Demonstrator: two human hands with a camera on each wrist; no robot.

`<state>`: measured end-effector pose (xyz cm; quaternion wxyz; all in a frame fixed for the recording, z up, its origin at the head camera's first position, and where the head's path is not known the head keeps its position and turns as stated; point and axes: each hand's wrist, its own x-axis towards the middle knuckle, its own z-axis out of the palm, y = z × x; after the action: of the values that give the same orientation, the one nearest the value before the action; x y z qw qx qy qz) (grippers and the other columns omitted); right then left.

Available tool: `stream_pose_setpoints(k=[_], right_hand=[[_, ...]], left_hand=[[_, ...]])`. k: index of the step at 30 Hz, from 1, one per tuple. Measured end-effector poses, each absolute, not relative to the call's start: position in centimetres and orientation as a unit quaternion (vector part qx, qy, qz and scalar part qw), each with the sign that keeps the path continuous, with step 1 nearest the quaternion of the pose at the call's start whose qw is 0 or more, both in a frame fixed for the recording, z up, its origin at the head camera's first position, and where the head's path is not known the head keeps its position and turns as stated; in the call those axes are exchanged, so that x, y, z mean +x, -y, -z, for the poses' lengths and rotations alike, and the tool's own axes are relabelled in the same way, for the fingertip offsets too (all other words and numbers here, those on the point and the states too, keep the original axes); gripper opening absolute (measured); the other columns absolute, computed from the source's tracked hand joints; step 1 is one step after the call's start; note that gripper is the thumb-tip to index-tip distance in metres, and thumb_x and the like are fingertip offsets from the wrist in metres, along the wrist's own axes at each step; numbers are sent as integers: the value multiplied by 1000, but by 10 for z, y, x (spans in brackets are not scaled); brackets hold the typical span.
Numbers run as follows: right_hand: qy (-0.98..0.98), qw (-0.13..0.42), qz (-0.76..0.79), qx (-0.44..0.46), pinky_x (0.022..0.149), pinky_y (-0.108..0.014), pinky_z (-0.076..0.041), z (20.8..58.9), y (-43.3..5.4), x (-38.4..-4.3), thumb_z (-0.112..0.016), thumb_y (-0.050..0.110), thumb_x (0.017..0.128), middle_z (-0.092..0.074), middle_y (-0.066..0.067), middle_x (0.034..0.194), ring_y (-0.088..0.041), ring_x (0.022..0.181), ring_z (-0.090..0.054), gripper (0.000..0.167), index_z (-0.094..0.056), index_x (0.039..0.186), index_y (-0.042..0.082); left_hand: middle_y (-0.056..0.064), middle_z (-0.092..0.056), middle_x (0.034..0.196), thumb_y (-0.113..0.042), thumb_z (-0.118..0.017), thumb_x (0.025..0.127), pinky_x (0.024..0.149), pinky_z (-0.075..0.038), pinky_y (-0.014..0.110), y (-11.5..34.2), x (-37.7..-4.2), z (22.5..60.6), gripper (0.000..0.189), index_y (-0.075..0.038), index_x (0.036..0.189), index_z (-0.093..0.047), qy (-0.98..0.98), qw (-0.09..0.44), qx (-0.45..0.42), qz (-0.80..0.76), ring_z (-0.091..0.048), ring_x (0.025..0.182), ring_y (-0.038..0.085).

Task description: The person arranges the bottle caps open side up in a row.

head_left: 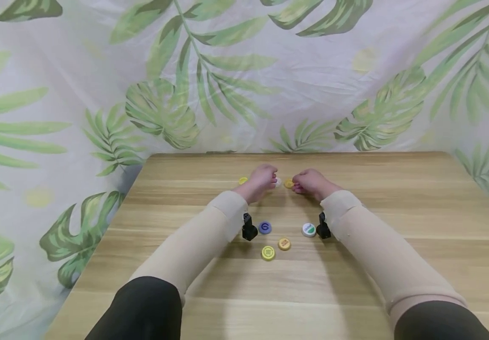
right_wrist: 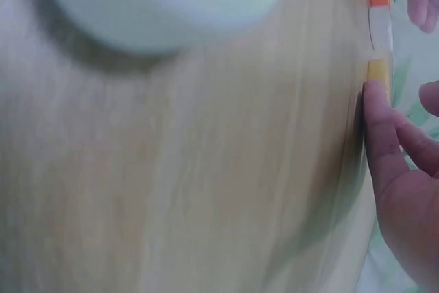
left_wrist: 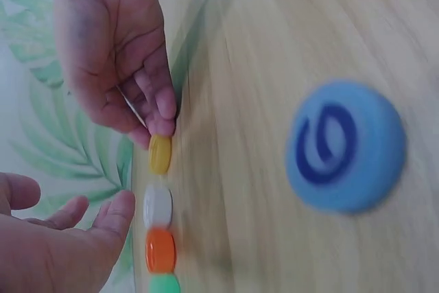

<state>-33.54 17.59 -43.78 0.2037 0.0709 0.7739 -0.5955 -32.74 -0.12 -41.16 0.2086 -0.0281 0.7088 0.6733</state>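
Note:
Bottle caps lie in a row along the far part of the table. My right hand (head_left: 312,183) touches a golden-yellow cap (left_wrist: 160,156) at the row's right end with its fingertips; in the right wrist view its thumb stands off the cap. Left of this cap, with a small gap, is a white cap (left_wrist: 158,206), then an orange cap (left_wrist: 160,250) and a green cap (left_wrist: 165,283). My left hand (head_left: 262,182) hovers beside the white and orange caps, fingers loosely extended, holding nothing. It hides the orange and green caps in the head view, where a yellow cap (head_left: 243,180) shows to its left.
Nearer on the wooden table (head_left: 338,302) lie a blue cap (head_left: 265,227), a white-and-green cap (head_left: 308,230), an orange-yellow cap (head_left: 284,243) and a yellow cap (head_left: 267,253). A leaf-patterned cloth (head_left: 236,94) hangs behind the table's far edge.

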Motion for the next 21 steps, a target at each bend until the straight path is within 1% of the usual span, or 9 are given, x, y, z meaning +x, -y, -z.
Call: stream_pose_setpoints(k=[2, 5, 8, 10, 13, 15, 18, 21], right_hand=[[-774, 200, 597, 69, 73, -16, -57, 438, -175, -335, -49, 3, 104, -63, -10, 94, -8, 76, -63, 39, -48, 136, -20], [-774, 194, 599, 66, 72, -15, -57, 439, -174, -336, -48, 3, 104, -62, -10, 95, -8, 76, -62, 40, -48, 137, -20], [-773, 194, 601, 65, 74, -16, -57, 440, -173, -335, -47, 3, 104, -62, -12, 99, -8, 77, -61, 40, -47, 138, -20], [-770, 196, 604, 65, 75, -16, -57, 440, -173, -333, -47, 2, 104, -62, -14, 105, -8, 79, -60, 42, -46, 139, -20], [-773, 195, 600, 67, 77, -16, -56, 440, -171, -330, -48, 1, 103, -60, -16, 112, -8, 81, -60, 43, -45, 141, -18], [-779, 190, 594, 67, 77, -16, -56, 440, -170, -327, -48, 1, 101, -60, -16, 113, -9, 82, -59, 43, -46, 141, -17], [-787, 187, 584, 63, 76, -17, -56, 440, -169, -324, -49, 0, 100, -61, -13, 106, -10, 81, -59, 41, -49, 137, -17], [-794, 197, 573, 50, 74, -17, -56, 440, -167, -321, -50, -1, 99, -62, -10, 96, -11, 80, -60, 35, -53, 130, -17]], left_hand=[[29, -45, 142, -12, -37, 111, 114, -43, 42, 5, -328, 412, 45, 11, 150, -38, -709, 207, -30, -674, -48, 128, 34], [23, -52, 123, -11, -38, 111, 112, -45, 43, 10, -328, 414, 44, 12, 148, -40, -710, 204, -32, -673, -53, 110, 27], [14, -51, 104, -9, -39, 110, 107, -47, 43, 15, -326, 417, 42, 14, 145, -41, -714, 204, -31, -669, -51, 92, 20], [10, -49, 98, -8, -38, 110, 104, -48, 42, 20, -324, 418, 40, 14, 143, -42, -719, 210, -24, -662, -50, 86, 17], [8, -49, 96, -8, -37, 110, 97, -48, 39, 27, -318, 420, 39, 14, 140, -44, -725, 221, -18, -652, -49, 83, 15], [9, -49, 98, -8, -38, 110, 96, -48, 38, 34, -312, 421, 38, 14, 139, -44, -725, 231, -21, -649, -49, 84, 15], [9, -50, 99, -9, -40, 110, 95, -50, 36, 44, -304, 423, 36, 13, 138, -44, -723, 246, -28, -646, -52, 84, 15], [10, -53, 101, -10, -43, 109, 93, -54, 34, 59, -296, 426, 34, 12, 135, -47, -729, 260, -28, -633, -55, 86, 16]])
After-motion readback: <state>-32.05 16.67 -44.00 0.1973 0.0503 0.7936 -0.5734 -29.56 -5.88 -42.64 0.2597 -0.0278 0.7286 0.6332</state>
